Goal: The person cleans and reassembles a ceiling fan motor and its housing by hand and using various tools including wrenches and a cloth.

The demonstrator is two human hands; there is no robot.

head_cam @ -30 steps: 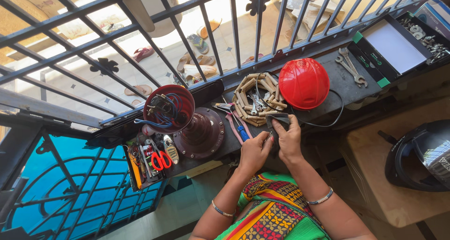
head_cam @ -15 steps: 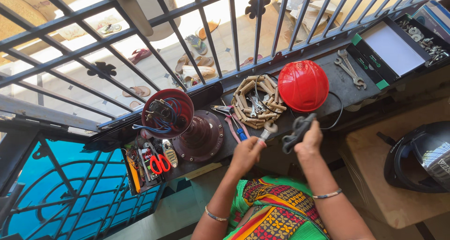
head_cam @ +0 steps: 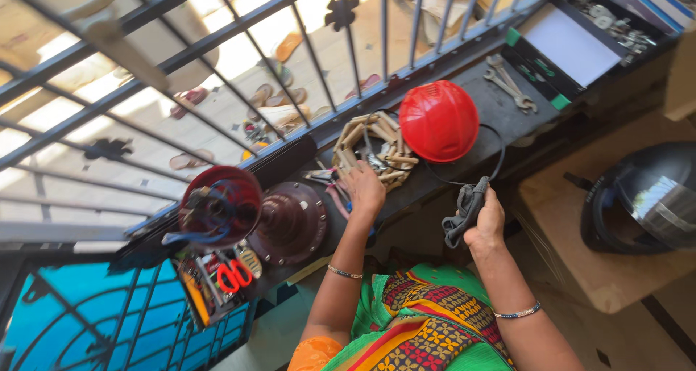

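My right hand [head_cam: 487, 222] is clamped on the grey plug [head_cam: 464, 210] at five o'clock of the red fan cover [head_cam: 438, 120] — lifted clear of the worktop [head_cam: 500, 110]; my left hand [head_cam: 365, 190] rests open-fingered by the pliers [head_cam: 322, 177].

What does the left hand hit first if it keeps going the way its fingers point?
Most likely the woven basket of tools: the left hand points up the ledge at its near rim, fingertips about touching it. Depth is hard to judge.

Bangles on both wrists; green/multicolour patterned garment, orange sleeve.
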